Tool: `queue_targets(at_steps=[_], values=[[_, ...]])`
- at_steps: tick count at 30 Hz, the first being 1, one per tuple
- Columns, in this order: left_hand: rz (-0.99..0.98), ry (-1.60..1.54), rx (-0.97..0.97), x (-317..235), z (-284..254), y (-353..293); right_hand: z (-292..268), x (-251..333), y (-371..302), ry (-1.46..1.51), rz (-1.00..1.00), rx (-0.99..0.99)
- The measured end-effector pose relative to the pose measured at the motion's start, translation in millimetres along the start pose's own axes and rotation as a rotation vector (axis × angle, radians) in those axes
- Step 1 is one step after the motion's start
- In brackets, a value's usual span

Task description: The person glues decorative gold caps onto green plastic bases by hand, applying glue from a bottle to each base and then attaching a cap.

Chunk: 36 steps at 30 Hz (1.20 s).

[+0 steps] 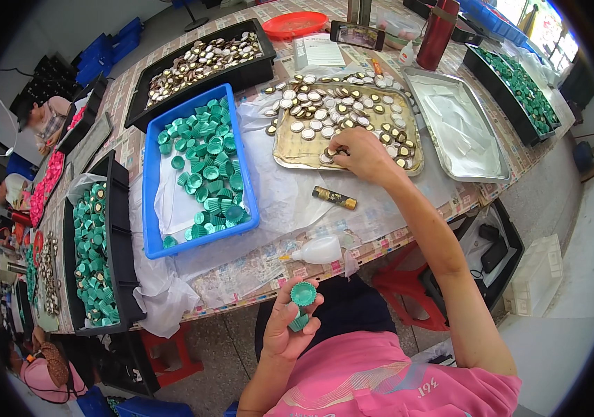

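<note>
Green caps: a few sit in the left hand, held tight near the lap, below the surface edge. Right hand reaches onto the gold tray, fingers pinched on a small round disc. Lots of discs left on the tray, approx. half full. Blue bin w/ many green caps too, so I think lots left to do.

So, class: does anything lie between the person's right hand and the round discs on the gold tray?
Nothing visible does. The right hand already rests on the gold tray, fingertips touching the round discs at its near edge.
</note>
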State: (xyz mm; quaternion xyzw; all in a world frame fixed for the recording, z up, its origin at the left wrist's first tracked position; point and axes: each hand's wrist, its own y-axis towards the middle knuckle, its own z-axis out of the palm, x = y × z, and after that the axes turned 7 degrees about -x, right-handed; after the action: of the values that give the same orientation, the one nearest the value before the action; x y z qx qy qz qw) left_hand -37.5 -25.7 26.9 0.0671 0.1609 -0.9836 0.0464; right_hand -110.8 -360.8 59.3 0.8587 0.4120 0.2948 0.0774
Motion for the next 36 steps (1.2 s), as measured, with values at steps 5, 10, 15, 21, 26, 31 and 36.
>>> queue_targets(at_steps=[5, 10, 15, 21, 26, 31, 36], values=[[0.019, -0.013, -0.017, -3.6, -4.7, 6.8, -3.6, 4.3, 14.6, 0.103, 0.112, 0.135], [-0.020, -0.093, -0.047, -29.5, -24.7, 8.8, 13.7, 19.2, -9.3, 0.247, 0.001, -0.081], [0.012, -0.064, -0.087, -39.7, -38.0, 14.4, 12.2, 95.3, -71.4, 0.660, -0.034, 0.122], [0.003, 0.033, -0.151, -30.7, -31.4, 19.2, 18.6, 125.4, -126.8, 0.833, -0.078, 0.234], [-0.010, 0.093, -0.138, -21.5, -33.6, 13.1, 19.1, 128.7, -146.7, 0.814, -0.019, 0.214], [0.001, 0.140, -0.108, -15.2, -35.0, 7.9, 15.9, 129.2, -153.2, 0.835, -0.024, 0.222], [-0.002, 0.172, -0.112, -18.3, -37.1, 8.0, 20.4, 128.5, -157.9, 0.856, 0.059, 0.226]])
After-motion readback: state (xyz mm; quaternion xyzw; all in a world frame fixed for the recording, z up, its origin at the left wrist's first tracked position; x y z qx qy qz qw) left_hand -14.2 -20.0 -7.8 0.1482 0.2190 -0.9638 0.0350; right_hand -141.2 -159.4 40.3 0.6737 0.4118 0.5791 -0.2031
